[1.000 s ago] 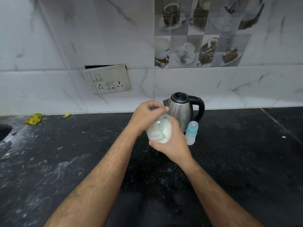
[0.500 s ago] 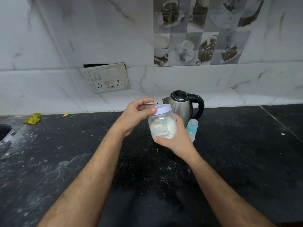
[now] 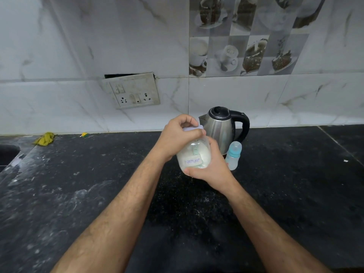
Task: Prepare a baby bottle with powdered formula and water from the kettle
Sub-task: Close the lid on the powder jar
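Formula powder fills a clear jar (image 3: 194, 156) held above the black counter (image 3: 295, 194), just in front of the steel kettle (image 3: 222, 131). The right hand (image 3: 211, 170) cups the jar's lower body with thumb and fingers curled around it, while the left hand (image 3: 177, 134) closes its fingers over the white lid (image 3: 194, 128) on top. A capped baby bottle (image 3: 233, 155) stands upright against the kettle's front right side. Far left of the kettle, a yellow cloth (image 3: 45, 138) lies at the wall's foot.
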Demonstrator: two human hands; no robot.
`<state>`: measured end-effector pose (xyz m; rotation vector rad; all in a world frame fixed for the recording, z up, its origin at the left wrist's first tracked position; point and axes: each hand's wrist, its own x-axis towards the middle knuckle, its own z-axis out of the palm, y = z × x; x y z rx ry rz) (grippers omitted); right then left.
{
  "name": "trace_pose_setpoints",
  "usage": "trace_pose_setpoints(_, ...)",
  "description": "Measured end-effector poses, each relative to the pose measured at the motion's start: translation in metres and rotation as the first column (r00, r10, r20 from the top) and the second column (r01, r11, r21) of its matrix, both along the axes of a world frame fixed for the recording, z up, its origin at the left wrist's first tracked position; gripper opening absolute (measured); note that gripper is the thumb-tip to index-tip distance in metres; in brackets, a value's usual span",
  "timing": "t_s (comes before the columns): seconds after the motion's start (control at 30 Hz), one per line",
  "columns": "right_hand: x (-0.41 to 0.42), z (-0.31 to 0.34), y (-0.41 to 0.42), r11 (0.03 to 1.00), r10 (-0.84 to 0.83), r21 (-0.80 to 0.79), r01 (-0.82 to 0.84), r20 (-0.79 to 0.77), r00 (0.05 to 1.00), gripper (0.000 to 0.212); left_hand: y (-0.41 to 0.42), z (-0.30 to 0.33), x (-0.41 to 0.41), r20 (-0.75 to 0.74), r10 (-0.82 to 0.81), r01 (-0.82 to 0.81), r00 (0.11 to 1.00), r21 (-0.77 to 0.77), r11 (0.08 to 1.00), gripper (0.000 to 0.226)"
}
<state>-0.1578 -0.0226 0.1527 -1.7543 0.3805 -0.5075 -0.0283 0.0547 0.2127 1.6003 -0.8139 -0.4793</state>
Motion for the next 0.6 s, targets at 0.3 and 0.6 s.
trace_pose_setpoints(0.3,-0.001,-0.002,-0.009,1.000,0.010,-0.024,-0.009,0.029,1.000,0.093,-0.001,0.005,-0.002,0.035,-0.129,0.131,0.991,-0.074,0.989,0.032)
trace_pose_setpoints(0.6,0.005,-0.012,-0.017,1.000,-0.028,-0.002,0.028,0.048,0.998,0.097,-0.010,-0.001,-0.003,-0.084,-0.037,0.021,0.996,-0.180,0.984,0.069)
